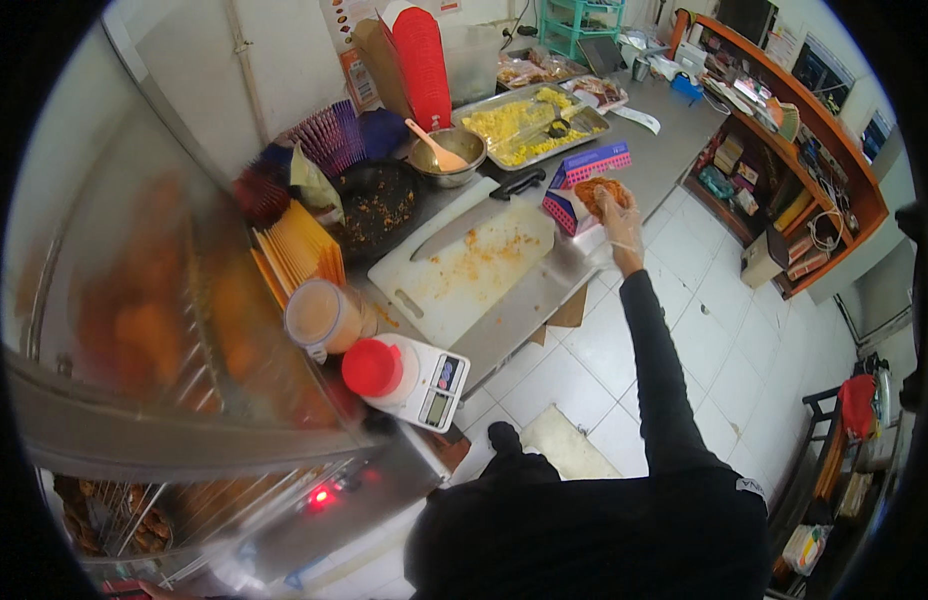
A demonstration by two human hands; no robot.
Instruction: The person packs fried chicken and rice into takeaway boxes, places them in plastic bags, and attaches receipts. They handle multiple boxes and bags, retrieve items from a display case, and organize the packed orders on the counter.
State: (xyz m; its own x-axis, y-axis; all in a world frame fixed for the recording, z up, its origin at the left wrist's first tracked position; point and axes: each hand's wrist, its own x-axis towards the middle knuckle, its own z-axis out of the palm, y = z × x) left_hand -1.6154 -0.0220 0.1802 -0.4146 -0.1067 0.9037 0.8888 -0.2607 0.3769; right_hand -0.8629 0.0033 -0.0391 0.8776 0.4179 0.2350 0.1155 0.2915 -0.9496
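Observation:
My right hand (619, 222), in a clear plastic glove, grips a browned piece of fried food (600, 195) at an open pink and purple box (566, 202). Just left of it lie a crumb-covered white cutting board (462, 285) and a black-handled knife (517, 187). My left hand (154, 590) barely shows at the lower left edge, by something red; its fingers are unclear. Beside it is a glass-doored warmer (59, 400) with browned food inside.
The steel counter (664, 140) holds a tray of yellow food (514, 120), a steel bowl (464, 150), black pan (374, 210), scale (434, 400), red-lidded jar (374, 365) and plastic pitcher (324, 318). A wooden shelf unit (834, 190) stands right, across the tiled floor (714, 360).

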